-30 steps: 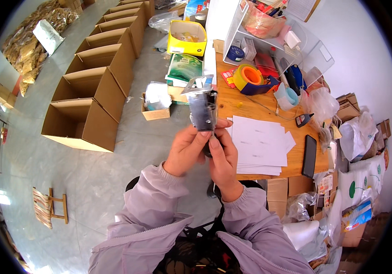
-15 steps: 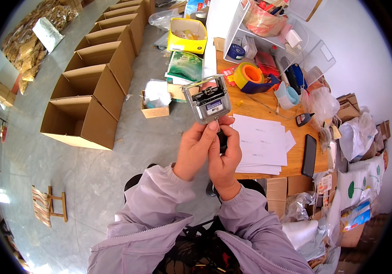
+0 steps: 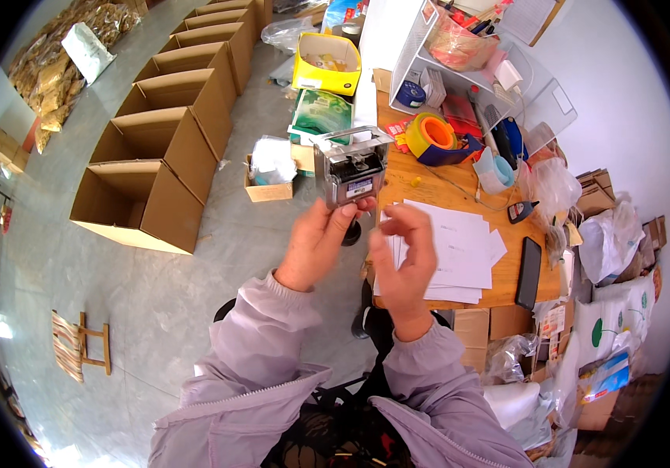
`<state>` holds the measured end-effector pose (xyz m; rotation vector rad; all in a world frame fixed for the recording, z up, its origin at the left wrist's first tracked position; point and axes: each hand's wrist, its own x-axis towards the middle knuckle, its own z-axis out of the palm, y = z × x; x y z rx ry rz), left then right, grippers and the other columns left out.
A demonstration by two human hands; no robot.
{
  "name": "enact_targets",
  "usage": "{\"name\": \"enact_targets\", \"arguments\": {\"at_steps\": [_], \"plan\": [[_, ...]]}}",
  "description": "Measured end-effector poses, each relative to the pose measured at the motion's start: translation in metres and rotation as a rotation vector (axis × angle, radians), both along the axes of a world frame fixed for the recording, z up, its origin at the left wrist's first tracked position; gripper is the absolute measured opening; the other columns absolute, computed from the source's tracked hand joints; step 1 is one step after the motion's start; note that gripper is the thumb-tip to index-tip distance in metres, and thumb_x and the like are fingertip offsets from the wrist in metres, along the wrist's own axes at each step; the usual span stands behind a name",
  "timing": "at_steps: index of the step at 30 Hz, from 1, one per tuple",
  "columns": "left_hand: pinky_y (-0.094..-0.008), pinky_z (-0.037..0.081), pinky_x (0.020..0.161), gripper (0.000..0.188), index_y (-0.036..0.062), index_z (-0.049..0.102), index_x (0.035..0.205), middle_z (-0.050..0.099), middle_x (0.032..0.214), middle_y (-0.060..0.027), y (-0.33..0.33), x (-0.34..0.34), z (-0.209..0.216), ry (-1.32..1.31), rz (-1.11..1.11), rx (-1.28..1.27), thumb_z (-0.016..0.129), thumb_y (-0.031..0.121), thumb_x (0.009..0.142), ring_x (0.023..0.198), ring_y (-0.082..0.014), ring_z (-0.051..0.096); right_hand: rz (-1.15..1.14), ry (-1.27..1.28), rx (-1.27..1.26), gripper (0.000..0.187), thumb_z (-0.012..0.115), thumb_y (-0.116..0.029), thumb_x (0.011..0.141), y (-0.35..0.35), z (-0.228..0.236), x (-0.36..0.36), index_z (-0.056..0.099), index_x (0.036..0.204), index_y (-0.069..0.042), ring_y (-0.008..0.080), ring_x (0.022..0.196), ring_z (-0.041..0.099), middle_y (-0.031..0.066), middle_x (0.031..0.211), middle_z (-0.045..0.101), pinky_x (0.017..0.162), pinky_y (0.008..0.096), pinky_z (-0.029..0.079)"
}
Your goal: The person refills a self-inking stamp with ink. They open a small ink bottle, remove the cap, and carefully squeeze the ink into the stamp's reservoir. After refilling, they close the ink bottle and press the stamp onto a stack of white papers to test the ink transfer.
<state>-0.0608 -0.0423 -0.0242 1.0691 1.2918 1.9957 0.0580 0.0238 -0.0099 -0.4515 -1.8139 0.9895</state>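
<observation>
My left hand (image 3: 310,243) grips a self-inking stamp (image 3: 353,173) by its lower end, thumb on the near side. The stamp has a grey metal frame, a dark inside and a small white and blue label facing me. It is raised over the left edge of the wooden table. A round black knob shows just under my left fingers. My right hand (image 3: 406,269) is off the stamp, close to its right, slightly smeared by motion. Its thumb and fingers are bent and apart, with nothing seen between them. White paper sheets (image 3: 460,248) with small printed marks lie beyond it.
Orange tape in a blue dispenser (image 3: 434,136), a black phone (image 3: 528,271) and a small glue bottle (image 3: 522,210) are on the wooden table (image 3: 421,191). Open cardboard boxes (image 3: 133,204) line the floor at left. A folding stool (image 3: 83,347) stands lower left; bags crowd the right.
My right hand has let go of the stamp and moved right and down, its fingers parting. The stamp stays in my left hand, shifted slightly left and turned a little.
</observation>
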Motion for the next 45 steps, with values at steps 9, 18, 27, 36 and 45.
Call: {"name": "enact_targets", "arguments": {"at_steps": [9, 18, 27, 36, 45], "plan": [[-0.0287, 0.047, 0.077, 0.027, 0.0002, 0.052, 0.105, 0.055, 0.085, -0.0037, 0.002, -0.001, -0.006, -0.05, -0.099, -0.033, 0.042, 0.024, 0.1, 0.078, -0.0114, 0.053, -0.114, 0.15, 0.143, 0.01, 0.063, 0.002, 0.082, 0.03, 0.048, -0.005, 0.06, 0.092, 0.001, 0.0178, 0.088, 0.055, 0.0111, 0.099, 0.058, 0.08, 0.0273, 0.043], [-0.0326, 0.046, 0.074, 0.03, 0.0021, 0.051, 0.102, 0.052, 0.079, -0.0042, 0.002, 0.01, -0.004, -0.447, -0.348, 0.028, 0.042, 0.03, 0.099, 0.073, -0.0148, 0.051, -0.099, 0.207, -0.008, 0.01, 0.064, 0.0, 0.083, 0.032, 0.037, -0.003, 0.062, 0.093, 0.002, 0.0175, 0.093, 0.054, 0.0104, 0.1, 0.058, 0.083, 0.027, 0.042], [-0.0267, 0.044, 0.072, 0.027, 0.001, 0.051, 0.108, 0.053, 0.083, -0.0021, 0.004, 0.013, -0.01, -0.156, -0.317, -0.077, 0.04, 0.024, 0.1, 0.075, -0.0102, 0.049, -0.133, 0.136, 0.135, 0.016, 0.07, -0.001, 0.077, 0.038, 0.04, 0.002, 0.067, 0.093, -0.003, 0.0186, 0.092, 0.054, 0.0101, 0.106, 0.055, 0.082, 0.0286, 0.043], [-0.0221, 0.043, 0.067, 0.022, 0.0018, 0.053, 0.106, 0.054, 0.083, 0.0006, 0.004, 0.019, -0.008, -0.025, -0.299, -0.116, 0.043, 0.021, 0.1, 0.075, -0.0073, 0.05, -0.198, 0.007, 0.431, 0.022, 0.076, -0.004, 0.068, 0.043, 0.045, 0.007, 0.071, 0.089, -0.008, 0.0221, 0.096, 0.053, 0.0102, 0.109, 0.055, 0.08, 0.0331, 0.044], [-0.0225, 0.043, 0.065, 0.022, 0.0023, 0.053, 0.105, 0.055, 0.083, 0.0004, 0.002, 0.017, -0.006, 0.016, -0.303, -0.12, 0.045, 0.022, 0.099, 0.074, -0.0075, 0.05, -0.226, 0.043, 0.445, 0.02, 0.076, -0.003, 0.069, 0.042, 0.045, 0.008, 0.068, 0.087, -0.006, 0.0228, 0.096, 0.053, 0.0102, 0.108, 0.056, 0.079, 0.0338, 0.045]]}}
